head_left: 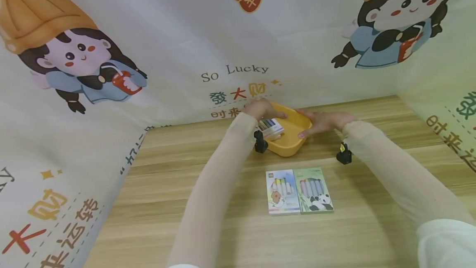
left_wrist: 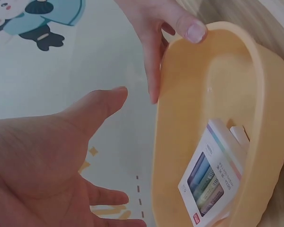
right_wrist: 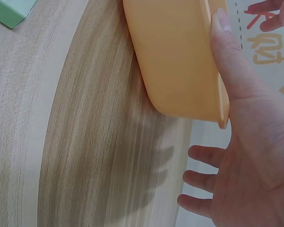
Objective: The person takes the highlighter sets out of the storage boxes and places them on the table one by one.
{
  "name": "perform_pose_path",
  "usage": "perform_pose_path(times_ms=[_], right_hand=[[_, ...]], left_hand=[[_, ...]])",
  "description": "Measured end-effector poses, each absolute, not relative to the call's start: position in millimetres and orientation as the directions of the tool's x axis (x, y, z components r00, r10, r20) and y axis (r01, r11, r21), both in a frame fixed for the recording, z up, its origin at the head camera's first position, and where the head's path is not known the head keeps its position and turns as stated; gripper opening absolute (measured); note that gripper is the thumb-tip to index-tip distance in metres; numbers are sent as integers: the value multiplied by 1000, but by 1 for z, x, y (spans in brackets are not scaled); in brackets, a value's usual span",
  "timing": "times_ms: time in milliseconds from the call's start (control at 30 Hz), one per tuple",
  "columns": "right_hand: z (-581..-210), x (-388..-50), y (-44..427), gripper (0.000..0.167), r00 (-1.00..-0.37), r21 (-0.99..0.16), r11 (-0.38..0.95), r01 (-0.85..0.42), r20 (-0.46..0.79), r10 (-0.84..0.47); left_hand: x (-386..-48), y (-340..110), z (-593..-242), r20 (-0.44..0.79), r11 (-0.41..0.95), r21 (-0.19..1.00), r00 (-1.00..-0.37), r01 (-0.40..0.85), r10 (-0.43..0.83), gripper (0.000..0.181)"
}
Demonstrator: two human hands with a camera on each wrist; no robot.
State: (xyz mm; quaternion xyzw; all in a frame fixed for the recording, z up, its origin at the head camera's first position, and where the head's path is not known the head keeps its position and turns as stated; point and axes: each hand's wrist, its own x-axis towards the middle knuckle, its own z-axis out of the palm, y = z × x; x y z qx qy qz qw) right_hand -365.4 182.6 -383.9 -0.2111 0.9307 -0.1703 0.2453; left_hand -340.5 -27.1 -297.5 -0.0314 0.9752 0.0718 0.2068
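A yellow plastic bin (head_left: 296, 124) stands at the back of the table. Inside it lies a white windowed box of pastel highlighters (left_wrist: 209, 182), with another white piece partly hidden beneath it. My right hand (head_left: 326, 121) pinches the bin's right end, thumb over the rim and forefinger along the outer wall; its other fingers stick out free in the right wrist view. Over the bin's left end is my left hand (head_left: 262, 109), fingers spread and thumb extended. In the left wrist view this left hand (left_wrist: 52, 156) is apart from the bin and holds nothing.
Two flat marker boxes lie side by side nearer the front: a white one (head_left: 282, 192) with a bear picture and a green one (head_left: 314, 190) with pandas. Printed cloth (head_left: 178, 53) rises behind the wooden table (head_left: 163, 193) and along both sides.
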Motion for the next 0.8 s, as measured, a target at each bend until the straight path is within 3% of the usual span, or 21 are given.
perform_pose_path(times_ms=[800], right_hand=[[-382, -363, 181, 110, -795, -422, 858, -294, -390, -465]], left_hand=[[-354, -26, -309, -451, 971, 107, -881, -214, -145, 100]])
